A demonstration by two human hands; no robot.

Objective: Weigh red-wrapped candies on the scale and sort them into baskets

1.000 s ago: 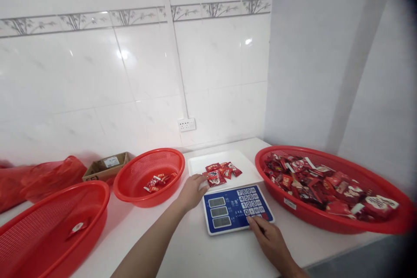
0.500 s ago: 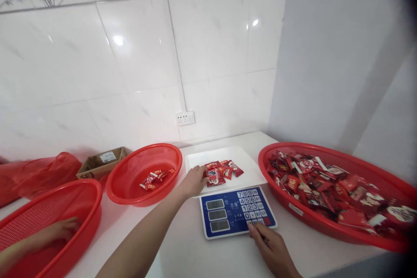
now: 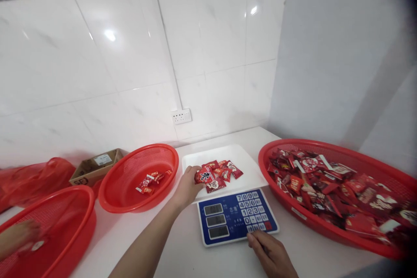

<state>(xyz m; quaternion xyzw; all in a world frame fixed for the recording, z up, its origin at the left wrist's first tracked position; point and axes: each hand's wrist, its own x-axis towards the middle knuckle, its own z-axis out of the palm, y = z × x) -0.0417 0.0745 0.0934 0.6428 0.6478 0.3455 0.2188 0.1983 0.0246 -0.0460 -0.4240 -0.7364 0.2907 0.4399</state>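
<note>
On the white scale pan [image 3: 250, 173] lie several red candy packets [image 3: 224, 169]. My left hand [image 3: 189, 186] is at the pan's left edge, its fingers pinching a red packet [image 3: 206, 175] with white and dark lettering. Below the pan sits the scale's blue keypad panel [image 3: 233, 213] with three grey displays. My right hand [image 3: 269, 249] rests at the panel's lower edge, fingers curled, a fingertip by the bottom row of keys; nothing shows in it.
A large red basket [image 3: 293, 217] full of packets stands right. Left of the scale is a red basket [image 3: 114, 206] with a few packets. Farther left, another person's hand [image 3: 22, 234] reaches into a red basket [image 3: 87, 213], near a cardboard box [image 3: 87, 176] and red plastic bags [image 3: 42, 178].
My left hand now holds a lettered packet at the pan's left side. The other person's hand has moved left in its basket. The view has shifted slightly.
</note>
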